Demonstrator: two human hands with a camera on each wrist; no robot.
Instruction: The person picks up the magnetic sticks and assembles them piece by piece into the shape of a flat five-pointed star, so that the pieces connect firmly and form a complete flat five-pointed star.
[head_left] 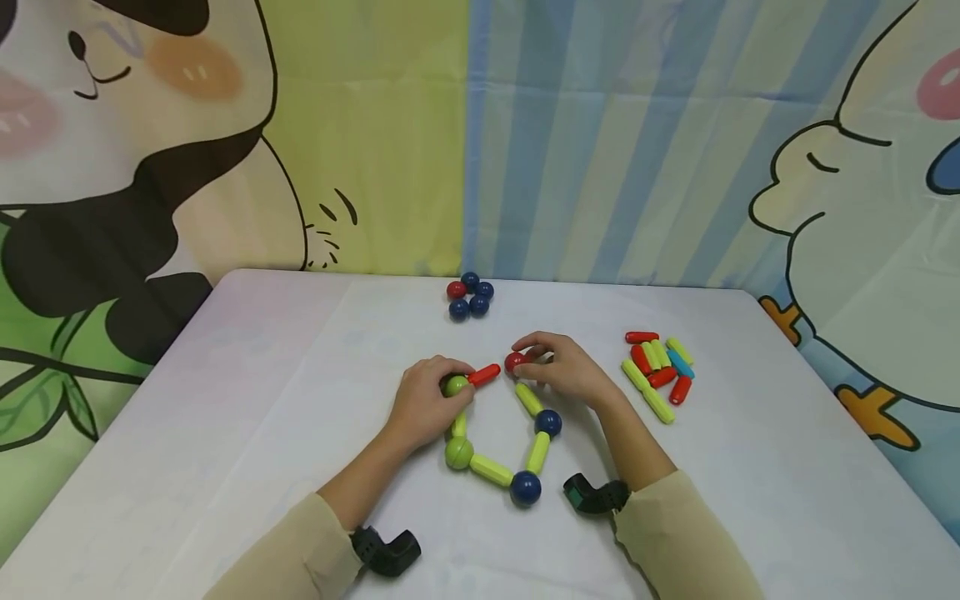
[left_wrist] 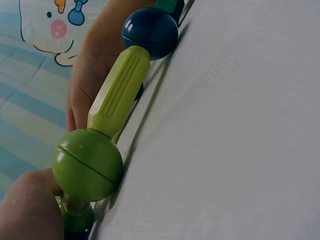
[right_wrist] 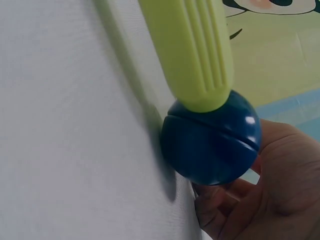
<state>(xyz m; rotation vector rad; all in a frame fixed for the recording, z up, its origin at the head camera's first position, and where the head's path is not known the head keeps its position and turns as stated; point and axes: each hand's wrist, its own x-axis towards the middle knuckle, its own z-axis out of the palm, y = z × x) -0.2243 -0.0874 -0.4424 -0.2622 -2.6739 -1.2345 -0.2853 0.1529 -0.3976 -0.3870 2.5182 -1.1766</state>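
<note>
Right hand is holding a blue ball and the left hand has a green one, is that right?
Not quite: the right hand holds a red ball, not a blue one, as the head view shows. The left hand does have a green ball.

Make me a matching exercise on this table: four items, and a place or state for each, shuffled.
Column one:
1. left hand
2. right hand
3. loose balls
4. loose sticks

Column two:
A. holding a red ball
B. to the right of both hands
C. holding a green ball
D. near the table's far edge

Pairs: 1-C, 2-A, 3-D, 4-B
</note>
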